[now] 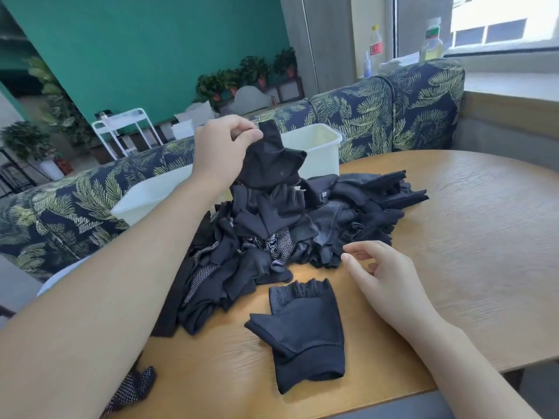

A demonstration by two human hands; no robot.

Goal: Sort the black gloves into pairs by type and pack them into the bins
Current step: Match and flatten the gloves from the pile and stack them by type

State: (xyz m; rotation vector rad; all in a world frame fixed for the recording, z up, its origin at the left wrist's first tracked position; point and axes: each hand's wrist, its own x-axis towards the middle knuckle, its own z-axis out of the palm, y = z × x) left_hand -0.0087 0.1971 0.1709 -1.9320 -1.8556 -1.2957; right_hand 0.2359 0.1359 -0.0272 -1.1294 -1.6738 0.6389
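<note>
A heap of black gloves point(302, 225) lies in the middle of the wooden table point(453, 237). My left hand point(223, 146) pinches one black glove point(272, 161) by its edge and holds it up above the heap. A fingerless mesh glove point(305, 328) lies flat by itself near the front of the table. My right hand point(384, 276) hovers just right of it at the heap's edge, fingers loosely curled and holding nothing. Two pale bins stand behind the heap, one at the left point(151, 195) and one farther back point(317, 146).
A dotted black glove point(133, 391) lies at the table's front left edge under my left arm. A leaf-patterned sofa point(378, 116) runs behind the table. Bottles point(375, 46) stand on the window sill. A white cart point(124, 128) and potted plants point(248, 74) are farther back.
</note>
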